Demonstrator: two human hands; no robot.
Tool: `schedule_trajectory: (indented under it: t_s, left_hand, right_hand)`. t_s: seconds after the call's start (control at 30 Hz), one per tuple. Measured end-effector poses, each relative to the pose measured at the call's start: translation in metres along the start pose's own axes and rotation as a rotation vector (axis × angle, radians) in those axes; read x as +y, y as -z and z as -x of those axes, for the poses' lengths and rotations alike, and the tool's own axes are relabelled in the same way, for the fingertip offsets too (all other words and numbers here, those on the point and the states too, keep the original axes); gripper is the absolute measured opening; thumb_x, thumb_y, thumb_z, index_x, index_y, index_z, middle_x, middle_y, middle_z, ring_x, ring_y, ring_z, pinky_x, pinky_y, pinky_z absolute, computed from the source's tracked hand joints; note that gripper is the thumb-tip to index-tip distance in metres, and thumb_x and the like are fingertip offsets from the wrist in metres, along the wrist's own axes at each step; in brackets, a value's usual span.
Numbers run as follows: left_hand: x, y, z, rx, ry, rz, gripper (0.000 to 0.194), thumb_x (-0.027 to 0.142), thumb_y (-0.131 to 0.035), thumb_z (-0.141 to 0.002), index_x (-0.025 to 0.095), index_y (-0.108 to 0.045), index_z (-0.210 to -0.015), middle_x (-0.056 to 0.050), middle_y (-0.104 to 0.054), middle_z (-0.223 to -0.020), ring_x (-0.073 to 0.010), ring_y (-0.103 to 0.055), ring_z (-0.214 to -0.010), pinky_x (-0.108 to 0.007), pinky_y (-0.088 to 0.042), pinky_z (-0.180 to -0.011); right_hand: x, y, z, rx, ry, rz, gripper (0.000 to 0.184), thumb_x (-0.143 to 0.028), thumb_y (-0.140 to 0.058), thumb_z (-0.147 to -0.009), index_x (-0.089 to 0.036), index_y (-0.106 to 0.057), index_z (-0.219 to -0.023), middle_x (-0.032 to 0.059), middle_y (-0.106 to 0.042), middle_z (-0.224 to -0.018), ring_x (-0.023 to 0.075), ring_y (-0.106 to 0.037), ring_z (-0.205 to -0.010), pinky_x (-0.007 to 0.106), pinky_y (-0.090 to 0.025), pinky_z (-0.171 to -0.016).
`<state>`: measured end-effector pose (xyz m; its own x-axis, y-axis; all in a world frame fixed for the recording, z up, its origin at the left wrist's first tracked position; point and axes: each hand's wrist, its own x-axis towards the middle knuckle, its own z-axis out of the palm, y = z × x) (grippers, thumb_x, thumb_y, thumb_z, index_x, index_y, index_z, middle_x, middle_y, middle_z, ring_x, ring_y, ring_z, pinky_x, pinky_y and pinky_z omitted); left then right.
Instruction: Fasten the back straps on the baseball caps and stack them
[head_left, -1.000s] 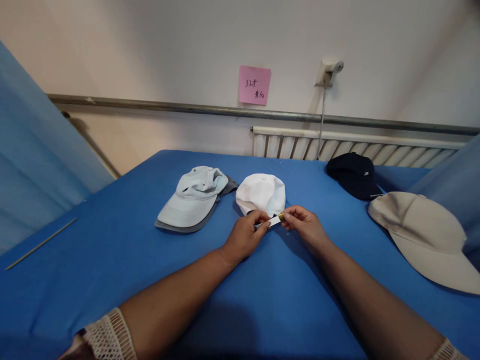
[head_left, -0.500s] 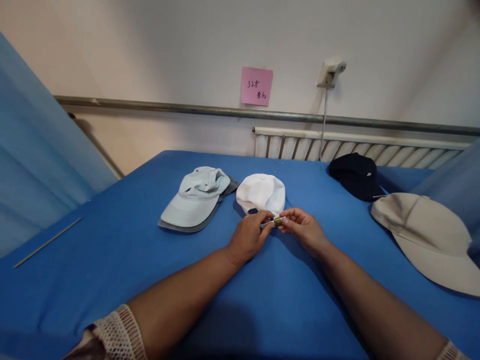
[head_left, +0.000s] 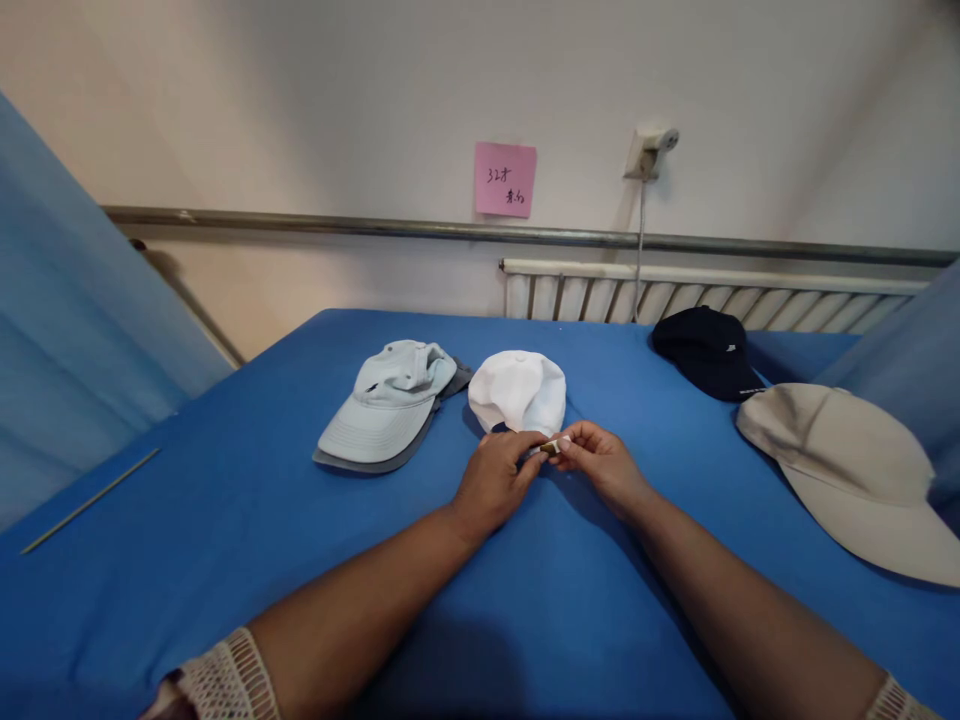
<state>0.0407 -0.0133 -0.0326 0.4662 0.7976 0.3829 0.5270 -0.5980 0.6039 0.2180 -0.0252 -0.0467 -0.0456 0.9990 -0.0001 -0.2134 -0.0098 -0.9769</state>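
1. The small pale strip with a gold-coloured piece on it (head_left: 553,448) lies right between my two hands, its long axis running across from left to right and rising slightly toward the right.
2. The gold-coloured part shows in the gap between my fingertips, with my left and right fingers about equally close to it.
3. The white cap (head_left: 517,390) sits just beyond my hands, crown up, nearer my left; where the strip meets it is hidden from me.
4. My left hand (head_left: 491,480) is closed to a pinch, thumb against fingers, on the strip's left end.
5. My right hand (head_left: 604,465) pinches the other end between thumb and forefinger, the remaining fingers curled in.
6. Left of my left hand lies a light-blue cap (head_left: 379,405) on top of a grey cap (head_left: 390,464).
7. Well off to the right of my right hand are a beige cap (head_left: 840,450) and, farther back, a dark cap (head_left: 701,350).
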Motion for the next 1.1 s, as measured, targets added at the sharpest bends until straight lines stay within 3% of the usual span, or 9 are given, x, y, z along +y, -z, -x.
schedule_trajectory:
  t_s: [0.33,0.5,0.63,0.77,0.87,1.1]
  left_hand:
    - [0.000,-0.004,-0.002,0.112,0.093,0.043,0.008,0.027,-0.064,-0.084,0.024,-0.069,-0.089,0.001,-0.074,-0.090,-0.0185,-0.065,-0.087,-0.038,-0.040,-0.093]
    - [0.001,-0.003,-0.003,0.187,0.144,0.003,0.007,0.028,-0.066,-0.082,0.025,-0.070,-0.087,0.001,-0.072,-0.088,-0.0202,-0.062,-0.091,-0.041,-0.037,-0.097]
    - [0.001,0.002,-0.003,0.262,0.192,0.009,0.007,0.029,-0.068,-0.080,0.024,-0.068,-0.084,0.000,-0.071,-0.088,-0.0202,-0.062,-0.091,-0.041,-0.038,-0.097]
    - [0.002,0.004,-0.003,0.287,0.247,0.053,0.012,0.029,-0.069,-0.078,0.021,-0.062,-0.083,-0.001,-0.068,-0.085,-0.0197,-0.062,-0.088,-0.040,-0.044,-0.092]
    - [0.002,0.002,-0.004,0.320,0.276,0.114,0.015,0.026,-0.070,-0.076,0.020,-0.059,-0.085,-0.003,-0.068,-0.088,-0.0196,-0.063,-0.091,-0.036,-0.048,-0.087]
    - [0.001,-0.002,-0.006,0.324,0.333,0.256,0.023,0.028,-0.070,-0.075,0.019,-0.056,-0.090,-0.005,-0.069,-0.090,-0.0194,-0.068,-0.089,-0.033,-0.051,-0.081]
  right_hand:
    - [0.001,-0.006,0.001,0.052,0.025,-0.030,0.037,-0.052,-0.079,-0.065,-0.020,-0.062,-0.072,0.0011,-0.069,-0.068,0.0135,-0.062,-0.062,0.028,-0.049,-0.063]
    - [0.005,-0.009,0.000,0.101,0.013,-0.056,0.038,-0.051,-0.081,-0.063,-0.020,-0.061,-0.073,0.0016,-0.068,-0.068,0.0150,-0.064,-0.063,0.029,-0.049,-0.063]
    - [0.007,-0.016,0.004,0.155,-0.084,-0.219,0.041,-0.044,-0.086,-0.060,-0.019,-0.063,-0.083,0.0020,-0.069,-0.074,0.0146,-0.064,-0.065,0.029,-0.050,-0.064]
    - [0.006,-0.024,0.009,0.048,-0.189,-0.384,0.039,-0.035,-0.087,-0.061,-0.019,-0.066,-0.091,0.0036,-0.070,-0.085,0.0139,-0.064,-0.071,0.028,-0.050,-0.067]
    - [0.007,-0.029,0.008,0.025,-0.154,-0.407,0.038,-0.033,-0.088,-0.059,-0.019,-0.068,-0.088,0.0026,-0.070,-0.083,0.0138,-0.062,-0.070,0.028,-0.049,-0.067]
    - [0.013,-0.032,0.002,0.107,-0.071,-0.343,0.038,-0.039,-0.088,-0.057,-0.020,-0.066,-0.080,-0.0002,-0.066,-0.073,0.0124,-0.058,-0.065,0.027,-0.044,-0.063]
